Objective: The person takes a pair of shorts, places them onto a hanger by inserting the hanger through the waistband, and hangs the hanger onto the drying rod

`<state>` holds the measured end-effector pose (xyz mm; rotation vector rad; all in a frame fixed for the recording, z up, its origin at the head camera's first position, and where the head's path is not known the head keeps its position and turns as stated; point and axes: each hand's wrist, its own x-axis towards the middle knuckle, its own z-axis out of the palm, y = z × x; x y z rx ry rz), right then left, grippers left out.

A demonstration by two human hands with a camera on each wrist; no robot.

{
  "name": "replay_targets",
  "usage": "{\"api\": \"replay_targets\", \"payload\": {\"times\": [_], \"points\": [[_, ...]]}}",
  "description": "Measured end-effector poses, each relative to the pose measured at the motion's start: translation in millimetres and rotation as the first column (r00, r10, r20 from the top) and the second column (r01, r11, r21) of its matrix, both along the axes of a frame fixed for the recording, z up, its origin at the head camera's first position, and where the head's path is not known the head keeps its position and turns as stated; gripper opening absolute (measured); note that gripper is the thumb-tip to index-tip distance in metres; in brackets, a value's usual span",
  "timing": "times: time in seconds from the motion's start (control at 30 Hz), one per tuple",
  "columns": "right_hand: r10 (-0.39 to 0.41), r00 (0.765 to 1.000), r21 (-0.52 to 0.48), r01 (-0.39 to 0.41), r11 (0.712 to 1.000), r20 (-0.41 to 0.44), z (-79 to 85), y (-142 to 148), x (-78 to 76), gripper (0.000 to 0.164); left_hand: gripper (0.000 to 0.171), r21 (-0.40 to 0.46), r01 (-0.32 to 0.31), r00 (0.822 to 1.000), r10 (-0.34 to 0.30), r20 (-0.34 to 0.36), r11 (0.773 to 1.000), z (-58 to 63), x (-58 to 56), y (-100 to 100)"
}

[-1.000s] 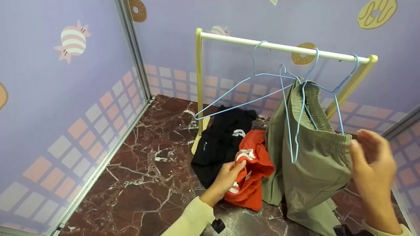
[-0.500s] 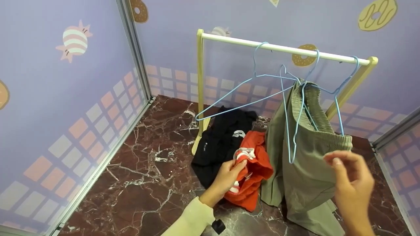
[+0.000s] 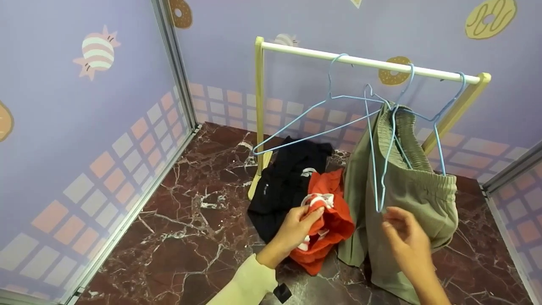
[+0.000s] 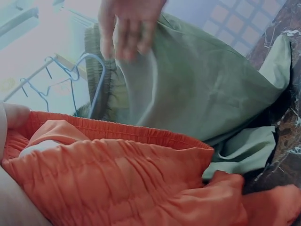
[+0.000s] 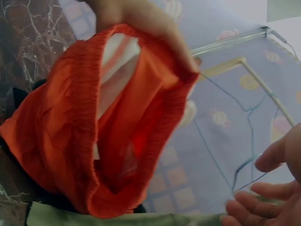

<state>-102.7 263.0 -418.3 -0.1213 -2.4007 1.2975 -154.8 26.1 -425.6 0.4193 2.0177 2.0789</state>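
My left hand [image 3: 292,231] pinches the waistband of orange-red shorts [image 3: 341,212], which hang just above the floor. In the right wrist view the elastic waist of the shorts [image 4: 141,174] gapes, with white cloth showing inside. My right hand [image 3: 408,243] stands to their right with fingers loosely bent and nothing between them. It is in front of olive-green trousers [image 3: 423,195], which hang by their elastic waist from a blue wire hanger [image 3: 440,140]. Another blue hanger [image 3: 377,199] dangles its lower corner close above my right fingers; a third bare hanger [image 3: 292,123] hangs left.
A low rack with a white rail [image 3: 322,54] and wooden posts [image 3: 259,97] stands near the patterned wall [image 3: 220,42]. A black garment [image 3: 292,182] with white print lies behind the shorts on the dark red marbled floor [image 3: 178,237].
My right hand has moved left and down, away from the side of the trousers' waistband toward the shorts. My left hand stays almost in place, and the waist of the shorts now gapes more.
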Motion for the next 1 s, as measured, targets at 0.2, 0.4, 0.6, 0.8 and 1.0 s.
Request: {"api": "replay_targets", "payload": {"times": [0.2, 0.4, 0.6, 0.8, 1.0], "points": [[0.029, 0.994, 0.033, -0.033, 0.999, 0.109, -10.9, -1.9, -10.0, 0.047, 0.029, 0.007, 0.000, 1.000, 0.000, -0.029, 1.000, 11.4, 6.4, -4.2], [0.048, 0.980, -0.019, -0.045, 0.999, 0.195, -1.8, -7.1, -18.6, 0.067, 0.028, 0.018, 0.001, 1.000, -0.001, -0.031, 1.000, 18.3, 11.4, -8.0], [0.088, 0.977, -0.041, -0.081, 0.996, 0.195, 11.9, -10.1, -31.0, 0.071, 0.027, 0.031, 0.004, 0.999, -0.003, -0.034, 1.000, 21.8, 14.3, -10.6], [0.152, 0.970, -0.177, -0.118, 0.977, 0.191, 25.2, -10.8, -43.7, 0.068, 0.027, 0.035, 0.005, 1.000, -0.004, -0.031, 0.999, 21.5, 15.3, -12.7], [0.202, 0.960, -0.333, -0.129, 0.934, 0.196, 33.3, -10.0, -56.3, 0.063, 0.027, 0.034, 0.005, 1.000, -0.005, -0.027, 0.999, 19.6, 15.6, -14.9]]}}
